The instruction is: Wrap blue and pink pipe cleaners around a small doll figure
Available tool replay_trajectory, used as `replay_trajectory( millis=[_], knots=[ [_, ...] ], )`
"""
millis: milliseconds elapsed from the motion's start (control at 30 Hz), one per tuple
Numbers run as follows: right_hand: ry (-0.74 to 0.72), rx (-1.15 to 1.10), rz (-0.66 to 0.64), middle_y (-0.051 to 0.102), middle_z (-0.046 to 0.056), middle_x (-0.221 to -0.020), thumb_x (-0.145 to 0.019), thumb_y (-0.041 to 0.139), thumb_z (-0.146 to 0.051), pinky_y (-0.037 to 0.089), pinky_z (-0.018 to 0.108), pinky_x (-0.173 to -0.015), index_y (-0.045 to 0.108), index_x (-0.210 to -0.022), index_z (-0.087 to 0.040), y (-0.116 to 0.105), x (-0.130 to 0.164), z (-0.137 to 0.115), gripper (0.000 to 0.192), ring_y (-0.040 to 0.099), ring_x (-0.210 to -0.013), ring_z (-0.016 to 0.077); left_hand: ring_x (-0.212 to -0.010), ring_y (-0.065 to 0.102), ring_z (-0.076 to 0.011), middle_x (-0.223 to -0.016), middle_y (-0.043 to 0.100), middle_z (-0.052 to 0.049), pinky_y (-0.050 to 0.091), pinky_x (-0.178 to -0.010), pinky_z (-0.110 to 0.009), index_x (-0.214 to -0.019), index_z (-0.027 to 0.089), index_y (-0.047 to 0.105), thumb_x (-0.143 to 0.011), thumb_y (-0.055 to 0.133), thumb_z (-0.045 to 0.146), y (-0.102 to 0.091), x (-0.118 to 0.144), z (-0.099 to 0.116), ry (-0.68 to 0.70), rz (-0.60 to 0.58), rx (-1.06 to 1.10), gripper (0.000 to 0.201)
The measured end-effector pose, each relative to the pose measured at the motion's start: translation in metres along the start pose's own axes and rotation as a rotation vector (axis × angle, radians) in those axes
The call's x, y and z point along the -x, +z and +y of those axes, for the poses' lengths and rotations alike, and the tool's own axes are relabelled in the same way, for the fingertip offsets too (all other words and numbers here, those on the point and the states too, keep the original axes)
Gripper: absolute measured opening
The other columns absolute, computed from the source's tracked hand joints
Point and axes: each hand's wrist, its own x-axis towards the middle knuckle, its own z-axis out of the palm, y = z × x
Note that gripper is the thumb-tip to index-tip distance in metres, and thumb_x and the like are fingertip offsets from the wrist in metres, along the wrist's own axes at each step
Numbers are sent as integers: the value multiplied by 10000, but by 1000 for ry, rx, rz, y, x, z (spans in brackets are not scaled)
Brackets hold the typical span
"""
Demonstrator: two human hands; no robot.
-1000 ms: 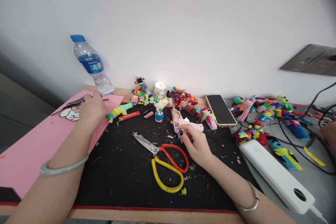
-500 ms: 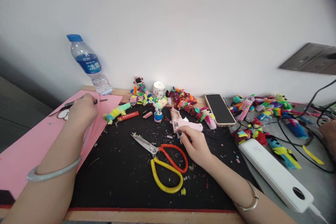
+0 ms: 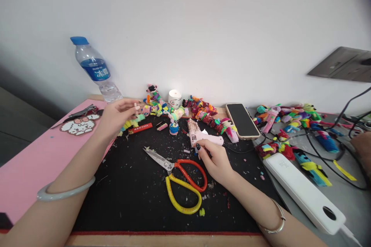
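On the black mat [image 3: 130, 185], my right hand [image 3: 216, 160] is wrapped around the grip of the pink glue gun [image 3: 199, 134], fingers curled on it, gun lying on the mat with its nozzle end toward the back wall. No change there from half a second ago: same hold, same spot.

Left hand [image 3: 117, 115] is what moved. Earlier it sat on the pink sheet [image 3: 26, 170], pressed down on the dark tool [image 3: 79, 114] near the pixel-bead dog [image 3: 78, 126]. Now it's off the sheet, shifted right and raised over the mat's back-left edge, fingers loosely spread, thumb and fingertips around a small pale piece [image 3: 136, 106]. Too small to tell what it is, and I cannot tell whether it's pinched or only touched. The dog is fully uncovered again, the tool lying just behind it.

Just beyond the left fingertips: the yellow-green fuzzy figure [image 3: 131, 122] and the red lighter [image 3: 140, 128], both on the mat. Scissors [image 3: 179, 179] with red and yellow handles lie open between my two forearms, apart from both hands, unmoved. Water bottle [image 3: 94, 70] stands at the back left against the wall; phone [image 3: 242, 120] lies face up right of the glue gun.
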Motion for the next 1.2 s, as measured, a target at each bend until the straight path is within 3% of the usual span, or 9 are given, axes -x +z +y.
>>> replay_trajectory(
  millis=[200, 367, 500, 600, 733, 933, 1067, 1200],
  knots=[
    [1, -9, 1, 620, 9, -700, -872, 428, -168, 417, 225, -576, 562, -935, -187, 1, 1, -1, 149, 545, -581, 123, -654, 587, -94, -766, 638, -1, 510, -601, -216, -914, 161, 624, -657, 731, 242, 18, 11, 16, 63, 30, 361, 290],
    [-20, -23, -19, 573, -9, -669, -870, 431, -167, 411, 213, -569, 540, -969, -186, 1, 2, -1, 149, 507, -566, 109, -678, 642, -120, -748, 665, -1, 536, -578, -206, -852, 167, 610, -662, 731, 221, 51, 37, 22, -148, -193, 580, 232],
    [-83, -30, -88, 518, -31, -637, -845, 508, -224, 389, 202, -527, 525, -995, -185, 2, 3, -2, 156, 469, -533, 98, -658, 660, -126, -707, 689, -14, 526, -547, -184, -781, 155, 579, -701, 706, 259, 81, 69, 24, -269, -421, 578, 183],
    [-111, 7, -117, 519, -26, -631, -853, 509, -235, 377, 203, -529, 540, -883, -188, 4, 3, -2, 64, 474, -551, 98, -653, 649, -108, -721, 695, -23, 528, -590, -191, -733, 142, 559, -736, 676, 281, 93, 85, 24, -313, -541, 580, 182],
    [-117, 23, -98, 548, -12, -654, -867, 451, -171, 375, 202, -549, 508, -766, -186, 5, 2, -4, 117, 479, -569, 94, -692, 641, -104, -753, 698, -32, 524, -640, -196, -729, 134, 570, -745, 669, 282, 98, 93, 21, -318, -552, 562, 178],
    [-92, 8, -148, 533, -21, -660, -830, 483, -163, 360, 200, -530, 493, -796, -185, 4, 1, -4, 42, 466, -559, 92, -718, 641, -112, -758, 700, -27, 523, -676, -221, -724, 141, 576, -723, 688, 282, 99, 95, 18, -334, -504, 566, 180],
    [-120, 25, -114, 554, -11, -670, -859, 461, -163, 374, 202, -559, 511, -784, -184, 4, 1, -3, 92, 493, -587, 98, -739, 637, -117, -759, 693, -24, 517, -695, -229, -725, 145, 587, -718, 691, 292, 101, 96, 16, -335, -490, 545, 180],
    [-106, 28, -36, 567, -1, -669, -867, 450, -150, 391, 199, -572, 523, -783, -177, 1, 0, -3, 115, 508, -593, 101, -758, 633, -134, -818, 677, -41, 509, -700, -250, -822, 154, 605, -768, 629, 334, 99, 93, 15, -227, -466, 422, 189]
  ],
)
